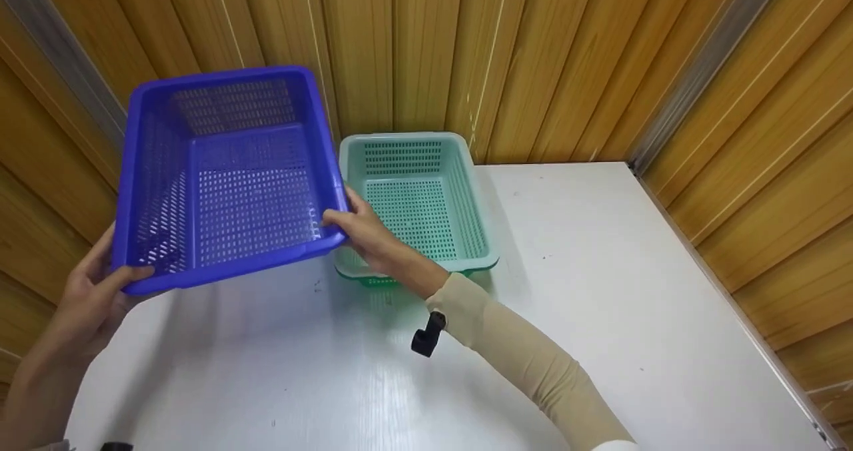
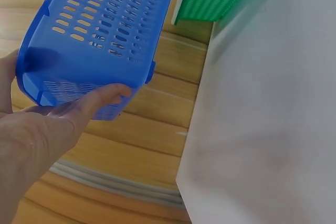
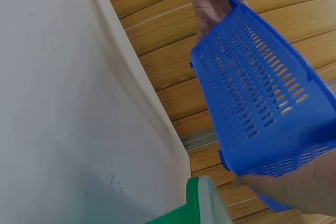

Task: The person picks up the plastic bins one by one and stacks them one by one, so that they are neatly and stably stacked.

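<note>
A blue plastic basket (image 1: 253,204) with slotted walls hangs tilted above the left part of the table, its open side facing the head camera. My left hand (image 1: 96,298) grips its near left corner, thumb over the rim and fingers underneath. At the near right corner my right hand (image 1: 363,228) holds the rim, thumb on top. Both wrist views show the fingers against the outer walls of the blue basket (image 2: 105,30). Just right of it, a pale green basket (image 1: 476,204) sits nested in a darker green basket (image 1: 373,281) on the table.
The white table (image 1: 600,291) reaches back to a wall of wood-look panels (image 1: 426,51), with another panelled wall along the right. A black wrist camera (image 1: 428,334) sticks out from the right sleeve (image 1: 533,358). My right forearm passes over the green baskets' front edge.
</note>
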{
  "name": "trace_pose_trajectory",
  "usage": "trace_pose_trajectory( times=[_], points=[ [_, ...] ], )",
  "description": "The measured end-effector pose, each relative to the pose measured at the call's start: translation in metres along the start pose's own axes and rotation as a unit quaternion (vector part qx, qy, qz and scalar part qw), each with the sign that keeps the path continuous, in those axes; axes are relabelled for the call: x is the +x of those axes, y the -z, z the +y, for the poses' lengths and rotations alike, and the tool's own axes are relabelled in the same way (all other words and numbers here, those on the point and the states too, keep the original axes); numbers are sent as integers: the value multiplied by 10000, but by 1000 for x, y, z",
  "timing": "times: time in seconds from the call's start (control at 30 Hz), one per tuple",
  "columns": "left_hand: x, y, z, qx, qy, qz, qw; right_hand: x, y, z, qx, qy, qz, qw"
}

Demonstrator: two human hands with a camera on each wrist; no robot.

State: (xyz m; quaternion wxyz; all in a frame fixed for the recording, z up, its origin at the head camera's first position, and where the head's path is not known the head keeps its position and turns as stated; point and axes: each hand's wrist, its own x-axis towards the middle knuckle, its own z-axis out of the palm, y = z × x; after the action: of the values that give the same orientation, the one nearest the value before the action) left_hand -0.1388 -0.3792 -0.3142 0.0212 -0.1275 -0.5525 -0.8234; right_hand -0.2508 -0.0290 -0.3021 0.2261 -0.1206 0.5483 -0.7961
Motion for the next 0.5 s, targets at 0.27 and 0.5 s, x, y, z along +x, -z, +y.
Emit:
trace_pose_trajectory(
  times=[0.27,0.5],
  points=[
    [14,-39,5,408,158,52,9990,-5,19,-18,-38,97,156,9998],
    [23,-57,2,860,380,188,9954,-9,37,-26,-72,314,160,9994]
  ],
)
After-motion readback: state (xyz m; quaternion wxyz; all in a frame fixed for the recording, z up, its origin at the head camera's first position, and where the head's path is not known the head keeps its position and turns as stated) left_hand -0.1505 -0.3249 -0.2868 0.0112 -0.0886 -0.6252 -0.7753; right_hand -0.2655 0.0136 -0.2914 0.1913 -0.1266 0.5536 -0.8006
